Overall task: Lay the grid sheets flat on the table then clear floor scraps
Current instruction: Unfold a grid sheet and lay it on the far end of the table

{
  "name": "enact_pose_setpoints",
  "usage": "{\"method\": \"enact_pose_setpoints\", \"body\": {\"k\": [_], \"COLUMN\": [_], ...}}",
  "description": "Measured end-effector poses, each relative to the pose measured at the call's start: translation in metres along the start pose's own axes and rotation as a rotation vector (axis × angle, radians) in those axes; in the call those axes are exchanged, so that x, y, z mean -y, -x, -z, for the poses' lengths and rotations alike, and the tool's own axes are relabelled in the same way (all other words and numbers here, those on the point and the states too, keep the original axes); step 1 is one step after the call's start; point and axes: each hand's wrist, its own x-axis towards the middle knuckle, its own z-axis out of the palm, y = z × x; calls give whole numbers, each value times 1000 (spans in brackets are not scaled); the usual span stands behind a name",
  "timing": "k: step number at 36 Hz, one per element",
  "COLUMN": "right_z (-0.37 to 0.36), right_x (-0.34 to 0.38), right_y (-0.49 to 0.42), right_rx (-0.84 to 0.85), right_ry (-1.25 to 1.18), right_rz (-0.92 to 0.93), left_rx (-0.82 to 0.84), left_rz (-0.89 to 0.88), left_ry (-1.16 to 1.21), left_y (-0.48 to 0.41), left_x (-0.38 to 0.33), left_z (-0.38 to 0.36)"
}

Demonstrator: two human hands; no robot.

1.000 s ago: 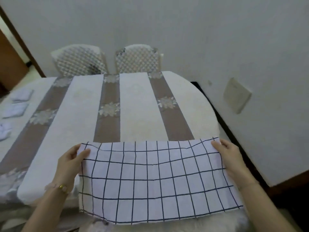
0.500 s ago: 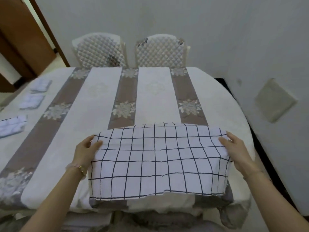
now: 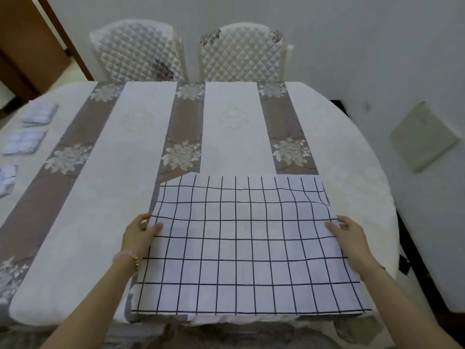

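I pinch the grid sheet (image 3: 241,248) at both side edges, left hand (image 3: 141,234) and right hand (image 3: 351,238) each with thumb on top, apparently drawing it taut so it lies unwrinkled at the near edge of the surface (image 3: 75,222); its far right corner ripples.

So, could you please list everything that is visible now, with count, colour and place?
grid sheet: one, white with dark lines, near edge of the table.
table: one, white cloth with grey-brown flowered stripes, centre.
chairs: two, white quilted, behind the table.
folded cloths: three, pale blue-white, table's left edge.
wall panel: one, beige, right wall.
door: one, brown, upper left.
left hand: one, pinches the sheet's left edge.
right hand: one, pinches the sheet's right edge.
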Motion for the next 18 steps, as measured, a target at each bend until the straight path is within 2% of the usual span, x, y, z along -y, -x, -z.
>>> {"method": "enact_pose_setpoints", "body": {"k": [5,10,11,14,18], "right_z": [-4,-5,-5,-5,-7], "right_x": [7,3,3,3,6], "right_y": [-3,-6,-6,-11,-19], "right_rx": [-24,-41,-49,-60,-87], "right_ry": [26,51,62,76,126], "right_rz": [24,34,40,39,57], "left_rx": [-22,-62,-94,-190,2], "left_rz": [-35,-81,-135,-389,-650], "left_ry": [11,-117,-174,-537,-692], "left_y": [-8,-3,-1,3,7], "left_x": [4,13,15,25,38], "left_z": [-4,-3,-5,-8,-17]}}
